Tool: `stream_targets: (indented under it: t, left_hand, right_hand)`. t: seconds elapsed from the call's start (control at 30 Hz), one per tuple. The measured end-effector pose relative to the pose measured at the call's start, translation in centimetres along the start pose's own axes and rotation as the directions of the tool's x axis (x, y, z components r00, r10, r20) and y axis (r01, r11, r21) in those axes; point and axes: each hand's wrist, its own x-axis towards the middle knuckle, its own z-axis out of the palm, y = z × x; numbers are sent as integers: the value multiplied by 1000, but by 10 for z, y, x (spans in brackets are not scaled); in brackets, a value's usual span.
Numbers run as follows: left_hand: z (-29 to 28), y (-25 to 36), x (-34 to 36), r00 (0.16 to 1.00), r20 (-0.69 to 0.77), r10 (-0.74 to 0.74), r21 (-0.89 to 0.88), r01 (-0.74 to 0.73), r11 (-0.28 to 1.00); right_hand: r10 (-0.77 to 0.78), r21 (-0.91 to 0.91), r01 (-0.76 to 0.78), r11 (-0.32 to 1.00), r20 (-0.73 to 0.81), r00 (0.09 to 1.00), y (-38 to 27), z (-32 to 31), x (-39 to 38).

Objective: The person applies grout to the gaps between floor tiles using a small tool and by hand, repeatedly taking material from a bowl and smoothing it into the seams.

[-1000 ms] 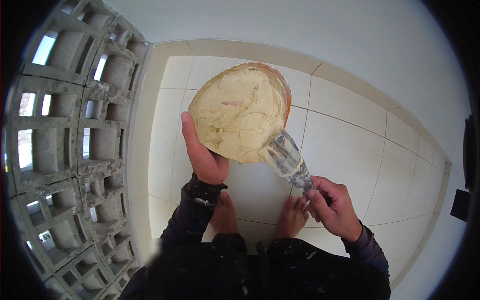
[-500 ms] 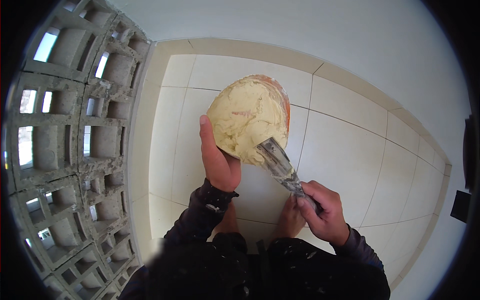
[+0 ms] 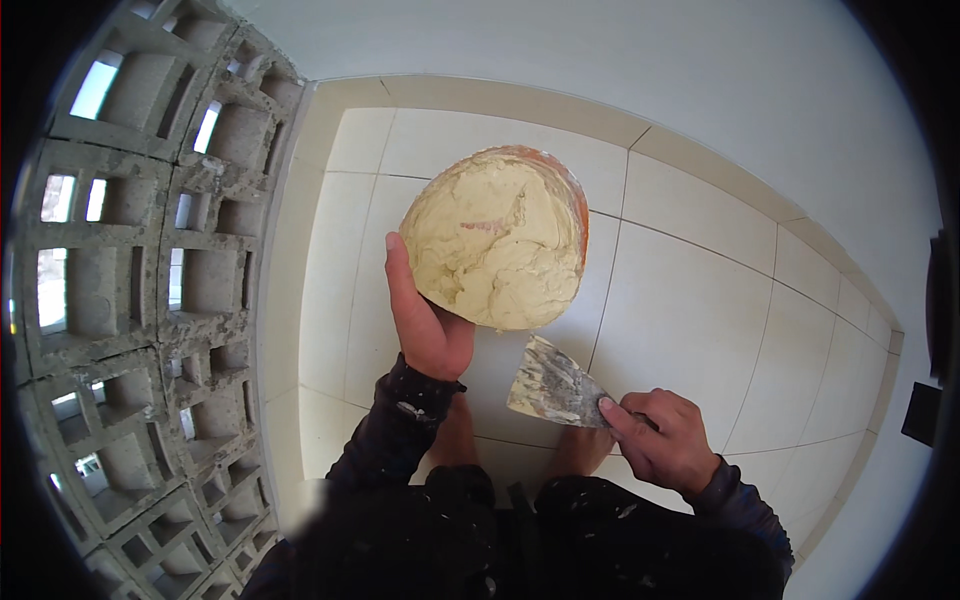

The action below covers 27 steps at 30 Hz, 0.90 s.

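My left hand [image 3: 430, 330] grips an orange, rounded board or shallow container [image 3: 580, 230] from below and along its left side, thumb along the edge. A thick cream-coloured paste [image 3: 490, 270] covers its face, with a small pinkish patch near the middle. My right hand [image 3: 660, 435] is closed on the handle of a putty knife [image 3: 550, 385], whose wide metal blade is streaked with pale paste and grey smears. The blade sits just below the board's lower edge, apart from it, tilted toward the left.
Cream tiles [image 3: 680, 300] with a tiled skirting [image 3: 480, 90] form the floor beneath me. A concrete breeze-block screen [image 3: 150, 280] rises at the left, a plain pale wall [image 3: 660, 50] ahead and right, with a dark rectangular object [image 3: 920, 410] at the far right. My bare feet show below.
The putty knife has left the paste's lower right and dropped below the board, its blade turning flatter toward the left. My left hand and the board have shifted slightly rightward.
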Motion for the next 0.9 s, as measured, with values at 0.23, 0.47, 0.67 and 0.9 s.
stream_targets:
  t: [0.23, 0.47, 0.67, 0.9]
  left_hand:
    - [-3, -5, -2, 999, 48, 23, 12, -24, 1000]
    - [-9, -10, -4, 996, 79, 28, -53, -24, 998]
    - [-7, -9, -4, 996, 80, -33, -65, 38, 997]
    - [-16, -12, 5, 999, -32, 13, -31, -14, 999]
  right_hand:
    - [340, 457, -260, 851, -100, 935, -2, -13, 25]
    - [359, 555, -373, 744, 138, 923, -1, -7, 34]
    - [32, 62, -29, 998, -37, 999, 7, 21, 16]
    - [-23, -61, 28, 998, 84, 996, 9, 26, -28]
